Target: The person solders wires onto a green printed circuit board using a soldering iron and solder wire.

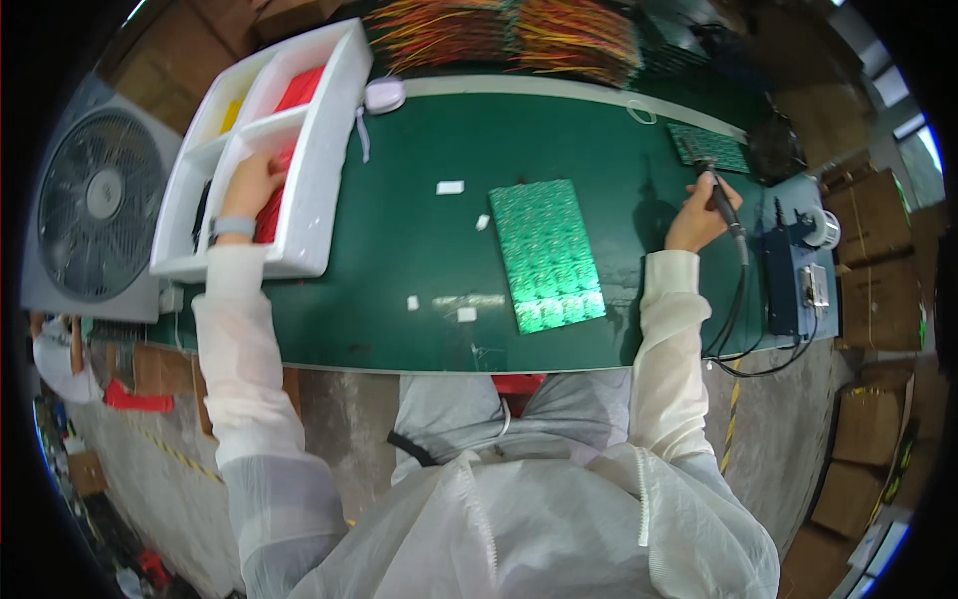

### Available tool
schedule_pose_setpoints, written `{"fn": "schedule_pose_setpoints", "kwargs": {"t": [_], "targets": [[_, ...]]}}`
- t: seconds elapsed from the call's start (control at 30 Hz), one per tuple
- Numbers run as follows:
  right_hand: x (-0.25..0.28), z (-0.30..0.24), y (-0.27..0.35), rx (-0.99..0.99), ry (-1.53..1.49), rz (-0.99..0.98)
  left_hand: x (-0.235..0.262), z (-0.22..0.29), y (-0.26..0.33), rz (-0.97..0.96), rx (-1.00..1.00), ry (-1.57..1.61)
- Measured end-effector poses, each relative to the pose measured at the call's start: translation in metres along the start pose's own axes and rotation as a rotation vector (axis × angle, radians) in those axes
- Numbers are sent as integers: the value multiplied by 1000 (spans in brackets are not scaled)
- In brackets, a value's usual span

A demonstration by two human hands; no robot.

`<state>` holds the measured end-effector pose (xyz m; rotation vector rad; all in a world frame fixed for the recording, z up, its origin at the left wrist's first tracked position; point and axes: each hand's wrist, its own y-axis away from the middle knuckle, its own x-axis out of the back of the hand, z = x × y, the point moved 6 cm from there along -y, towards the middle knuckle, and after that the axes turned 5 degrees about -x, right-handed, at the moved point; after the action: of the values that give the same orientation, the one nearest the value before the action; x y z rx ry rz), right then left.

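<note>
My left hand (251,190) reaches into a compartment of the white foam box (312,190). Its fingers are curled together against the red wires (269,215), and the fingertips are partly hidden. In my right hand (699,218) is a soldering iron (722,206), gripped by its dark handle, its tip end pointing away from me near a smaller green circuit board (689,140). Between my hands a large green circuit board panel (547,255) lies flat on the green table mat (409,240).
Small white pieces (450,187) are scattered left of the panel. A lilac case (384,95) sits beside the box. Bundled orange wires (574,40) lie along the far edge. A blue soldering station (788,275) with its cable stands at right, a fan (105,200) at left.
</note>
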<state>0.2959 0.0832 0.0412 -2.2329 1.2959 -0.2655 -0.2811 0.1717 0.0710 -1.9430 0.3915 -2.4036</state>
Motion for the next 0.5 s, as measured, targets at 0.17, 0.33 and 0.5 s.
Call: {"fn": "schedule_pose_setpoints", "kwargs": {"t": [0.17, 0.33, 0.5], "targets": [[2, -5, 3, -110, -26, -30, 3, 0, -2, -11, 114, 63], [1, -11, 4, -132, 1, -33, 4, -4, 2, -6, 104, 182], [2, -7, 3, -152, -15, -33, 7, 2, 1, -42, 139, 220]]}}
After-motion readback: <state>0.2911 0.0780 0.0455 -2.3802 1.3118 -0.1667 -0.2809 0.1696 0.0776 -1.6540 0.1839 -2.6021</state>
